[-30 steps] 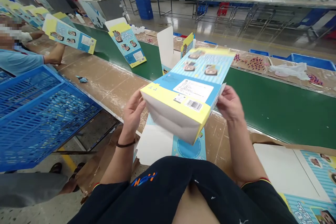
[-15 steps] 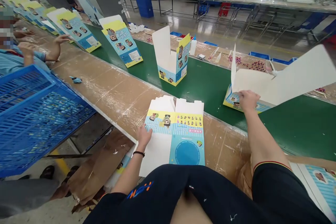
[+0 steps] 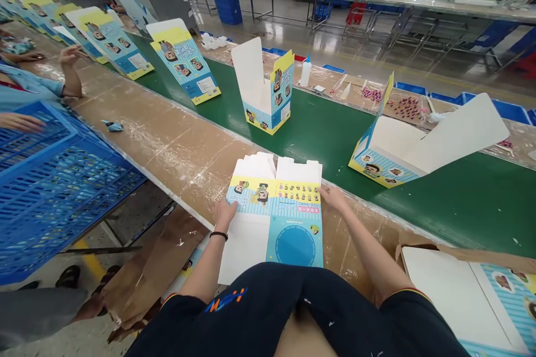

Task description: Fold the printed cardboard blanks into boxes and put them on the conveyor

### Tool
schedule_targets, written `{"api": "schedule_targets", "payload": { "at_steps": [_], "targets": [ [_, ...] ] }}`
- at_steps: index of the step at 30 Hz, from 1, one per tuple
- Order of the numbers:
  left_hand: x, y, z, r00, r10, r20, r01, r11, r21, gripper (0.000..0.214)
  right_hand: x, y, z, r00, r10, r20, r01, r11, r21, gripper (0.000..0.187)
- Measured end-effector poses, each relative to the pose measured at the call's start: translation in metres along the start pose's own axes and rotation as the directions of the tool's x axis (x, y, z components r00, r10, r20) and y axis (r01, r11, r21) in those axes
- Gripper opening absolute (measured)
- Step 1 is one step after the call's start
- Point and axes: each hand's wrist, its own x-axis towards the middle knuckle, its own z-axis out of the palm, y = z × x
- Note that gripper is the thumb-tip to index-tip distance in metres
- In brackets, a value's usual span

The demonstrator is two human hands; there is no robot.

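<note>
A flat printed carton (image 3: pixel 296 215), yellow, blue and white with cartoon figures, lies on the brown-covered table edge in front of me. My left hand (image 3: pixel 225 213) grips its left edge, thumb on top and fingers partly hidden. At the opposite edge, my right hand (image 3: pixel 333 198) pinches the carton near its yellow band; some fingertips are hidden. Beyond it, on the green conveyor belt, a folded-up carton (image 3: pixel 387 164) stands with its white flaps open, touched by neither hand.
More open cartons (image 3: pixel 268 97) stand along the green belt (image 3: pixel 322 128). A blue crate (image 3: pixel 79 178) is at left, near a co-worker's hand (image 3: pixel 20 121). Flat cartons (image 3: pixel 456 290) lie in brown paper at right. A glue bottle (image 3: pixel 306 71) stands across the belt.
My right hand has let go of the open carton on the belt and come back to the flat carton's right edge. The belt cartons have shifted slightly left in view.
</note>
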Motion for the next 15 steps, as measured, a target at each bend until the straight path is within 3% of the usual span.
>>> {"api": "schedule_targets", "payload": {
  "at_steps": [2, 4, 15],
  "targets": [
    [-0.001, 0.004, 0.000, 0.999, -0.032, 0.003, 0.032, 0.999, 0.039, 0.042, -0.019, -0.001, 0.027, 0.995, 0.028, 0.094, -0.028, 1.000, -0.006, 0.030],
    [-0.003, 0.008, 0.000, 0.999, -0.039, 0.003, 0.039, 0.997, 0.065, 0.044, -0.032, -0.002, 0.040, 0.991, 0.060, 0.117, -0.057, 0.998, -0.031, 0.035],
    [-0.009, 0.022, 0.008, 0.999, -0.044, -0.005, 0.044, 0.998, 0.038, 0.052, -0.046, -0.012, 0.031, 0.995, 0.068, 0.074, -0.067, 0.998, -0.019, 0.043]
  ]
}}
